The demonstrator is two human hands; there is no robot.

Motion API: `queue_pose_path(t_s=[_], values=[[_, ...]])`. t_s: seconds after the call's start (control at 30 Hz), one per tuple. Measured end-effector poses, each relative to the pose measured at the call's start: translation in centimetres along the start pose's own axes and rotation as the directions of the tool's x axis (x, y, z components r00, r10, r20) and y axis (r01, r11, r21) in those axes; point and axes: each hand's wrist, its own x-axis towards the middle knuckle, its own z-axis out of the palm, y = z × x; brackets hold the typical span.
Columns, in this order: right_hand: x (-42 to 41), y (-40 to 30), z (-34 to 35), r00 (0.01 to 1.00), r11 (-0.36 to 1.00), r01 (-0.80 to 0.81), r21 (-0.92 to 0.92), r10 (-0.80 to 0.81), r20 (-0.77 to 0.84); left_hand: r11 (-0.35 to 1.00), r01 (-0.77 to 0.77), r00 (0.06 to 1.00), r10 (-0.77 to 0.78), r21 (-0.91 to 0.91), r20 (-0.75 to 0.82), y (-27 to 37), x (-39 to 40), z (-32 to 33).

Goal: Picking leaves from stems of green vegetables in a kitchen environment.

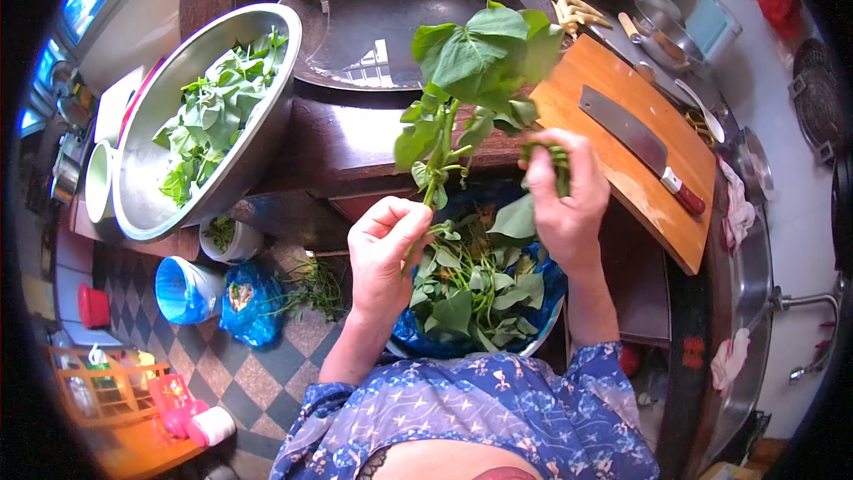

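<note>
My left hand pinches the lower stem of a leafy green sprig, which stands up with broad leaves at its top. In my right hand is a small bunch of green stems, slightly blurred, beside the sprig. Below both hands, a basin lined with blue plastic holds loose leaves and stems. A large metal bowl at the left holds picked green leaves.
A cleaver lies on a wooden cutting board at the right. Behind is a large wok. A blue-lined bucket, a blue plastic bag and loose stems are on the checkered floor. A metal sink lies far right.
</note>
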Motion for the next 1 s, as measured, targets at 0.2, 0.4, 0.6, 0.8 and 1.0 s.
queue_pose_path(t_s=[0.2, 0.4, 0.6, 0.8, 1.0], values=[[2.6, 0.8, 0.5, 0.855, 0.740, 0.519, -0.428, -0.443, 0.272, 0.999, 0.026, 0.997, -0.029, 0.040, 0.076, -0.2, -0.7, 0.3], [3.8, 2.0, -0.1, 0.777, 0.618, 0.626, -0.476, -0.548, 0.311, 0.995, -0.047, 0.996, 0.039, 0.087, 0.085, -0.8, -1.0, 0.8], [1.8, 2.9, -0.4, 0.817, 0.711, 0.574, -0.406, -0.469, 0.335, 0.983, -0.039, 0.963, -0.011, 0.181, 0.268, -1.2, 0.7, 0.4], [1.4, 2.3, -0.4, 0.893, 0.885, 0.419, -0.204, -0.361, 0.269, 0.985, -0.064, 0.946, 0.008, 0.162, 0.326, -0.2, 1.6, 1.4], [0.1, 1.9, 0.5, 0.982, 0.986, -0.040, 0.161, 0.009, 0.188, 0.996, -0.023, 0.956, -0.004, 0.087, 0.294, -1.4, 1.0, 1.8]])
